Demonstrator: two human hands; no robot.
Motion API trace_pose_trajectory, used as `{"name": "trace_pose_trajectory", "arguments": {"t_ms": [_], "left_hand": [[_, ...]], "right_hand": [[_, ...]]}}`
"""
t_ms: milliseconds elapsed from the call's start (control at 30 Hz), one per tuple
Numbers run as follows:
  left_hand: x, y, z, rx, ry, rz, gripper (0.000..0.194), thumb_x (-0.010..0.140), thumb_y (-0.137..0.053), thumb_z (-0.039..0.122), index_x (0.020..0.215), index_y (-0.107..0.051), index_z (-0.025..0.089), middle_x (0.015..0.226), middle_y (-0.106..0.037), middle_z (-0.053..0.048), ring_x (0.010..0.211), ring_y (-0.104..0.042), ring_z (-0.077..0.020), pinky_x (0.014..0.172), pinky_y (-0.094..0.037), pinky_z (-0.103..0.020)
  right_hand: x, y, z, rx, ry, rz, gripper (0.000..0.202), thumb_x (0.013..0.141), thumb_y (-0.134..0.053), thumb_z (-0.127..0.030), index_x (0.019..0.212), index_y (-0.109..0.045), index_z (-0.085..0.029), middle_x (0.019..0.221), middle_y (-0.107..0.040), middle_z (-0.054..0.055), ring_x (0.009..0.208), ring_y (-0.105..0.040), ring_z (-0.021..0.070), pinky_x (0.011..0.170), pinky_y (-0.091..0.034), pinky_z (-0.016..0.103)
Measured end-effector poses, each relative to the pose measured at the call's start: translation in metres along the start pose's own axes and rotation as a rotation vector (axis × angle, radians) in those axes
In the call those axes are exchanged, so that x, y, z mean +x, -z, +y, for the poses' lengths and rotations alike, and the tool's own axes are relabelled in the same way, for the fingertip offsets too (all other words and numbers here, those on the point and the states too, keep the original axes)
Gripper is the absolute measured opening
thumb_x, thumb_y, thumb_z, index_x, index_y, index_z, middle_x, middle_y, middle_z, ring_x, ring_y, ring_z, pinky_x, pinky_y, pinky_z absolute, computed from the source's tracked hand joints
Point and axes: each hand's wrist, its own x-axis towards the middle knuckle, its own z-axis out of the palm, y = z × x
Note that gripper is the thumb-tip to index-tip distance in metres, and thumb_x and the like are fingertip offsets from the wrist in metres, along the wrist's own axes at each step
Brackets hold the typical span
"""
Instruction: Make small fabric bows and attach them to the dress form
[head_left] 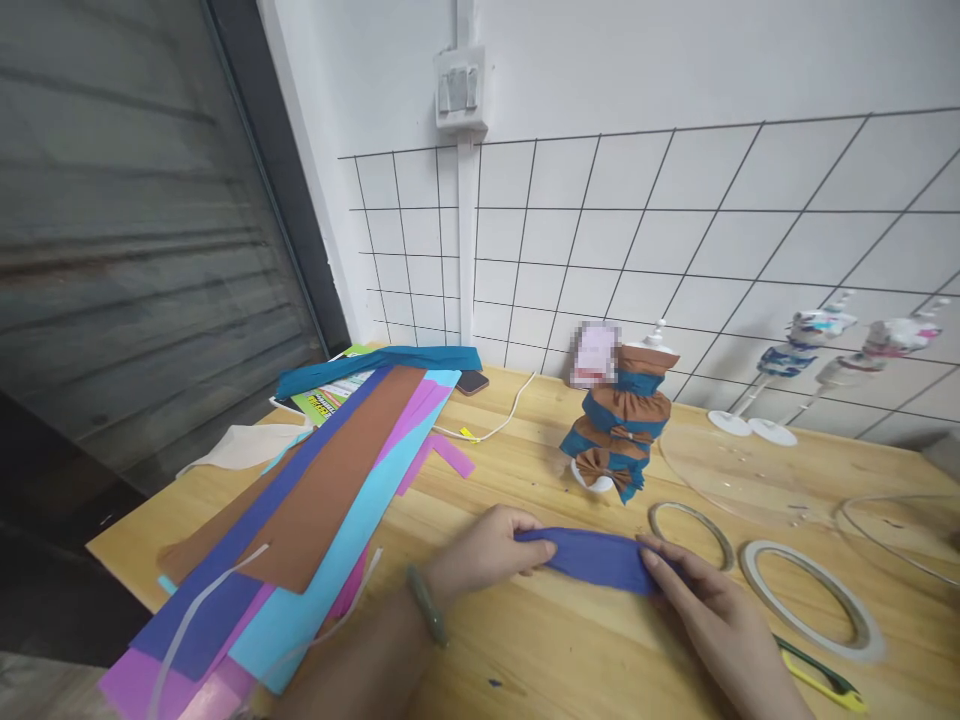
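Note:
A short blue crepe paper strip (600,560) is stretched level between my two hands, just over the table. My left hand (501,540) pinches its left end, thumb on top. The right end is held by my right hand (705,595), also with the thumb above. Behind the strip stands a small dress form (637,400) wrapped in brown and teal ruffles with bows. To the left lies a fanned pile of long paper strips (330,480) in brown, blue, light blue and purple. A teal strip (390,362) rests across its far end.
Two rolls of tape, a smaller one (694,530) and a larger one (817,600), lie on the right beside a yellow-and-green cutter (821,680). Two more small figures on stands (795,350) are at the back right. A phone (472,382) and a white cable (510,415) lie near the wall.

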Motion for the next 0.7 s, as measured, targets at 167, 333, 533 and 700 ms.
{"name": "trace_pose_trajectory", "arguments": {"t_ms": [167, 333, 533, 700], "left_hand": [[-0.001, -0.001, 0.004, 0.0, -0.012, -0.039, 0.025, 0.068, -0.057, 0.035, 0.073, -0.062, 0.011, 0.065, -0.056, 0.0, 0.057, -0.046, -0.0082, 0.054, -0.034, -0.019], [-0.005, -0.003, 0.008, 0.001, -0.015, -0.194, 0.026, 0.067, -0.059, 0.032, 0.08, -0.065, 0.011, 0.07, -0.059, 0.0, 0.06, -0.047, -0.0083, 0.057, -0.035, -0.019], [-0.005, -0.001, 0.003, 0.078, -0.031, -0.205, 0.027, 0.068, -0.057, 0.032, 0.083, -0.066, 0.012, 0.073, -0.061, 0.0, 0.059, -0.046, -0.0084, 0.056, -0.034, -0.018], [-0.005, -0.001, 0.001, 0.165, -0.012, -0.185, 0.029, 0.069, -0.055, 0.034, 0.084, -0.066, 0.012, 0.071, -0.06, 0.001, 0.057, -0.044, -0.0082, 0.051, -0.032, -0.018]], "right_hand": [[0.019, -0.001, -0.001, -0.421, 0.343, -0.047, 0.029, 0.08, -0.046, -0.037, 0.09, -0.068, -0.02, 0.097, -0.067, 0.008, 0.092, -0.061, 0.0238, 0.083, -0.048, 0.035], [0.048, -0.01, -0.002, -0.752, 0.635, -0.08, 0.033, 0.083, -0.044, -0.031, 0.109, -0.06, -0.02, 0.103, -0.062, 0.014, 0.101, -0.053, 0.0287, 0.084, -0.044, 0.042], [0.08, -0.033, 0.007, -0.749, 0.721, -0.062, 0.033, 0.082, -0.044, -0.034, 0.109, -0.057, -0.02, 0.115, -0.056, 0.014, 0.109, -0.047, 0.0307, 0.085, -0.04, 0.047], [0.09, -0.043, 0.0, -0.725, 0.709, -0.074, 0.031, 0.084, -0.039, -0.029, 0.108, -0.055, -0.016, 0.116, -0.055, 0.016, 0.107, -0.05, 0.0295, 0.083, -0.043, 0.043]]}}
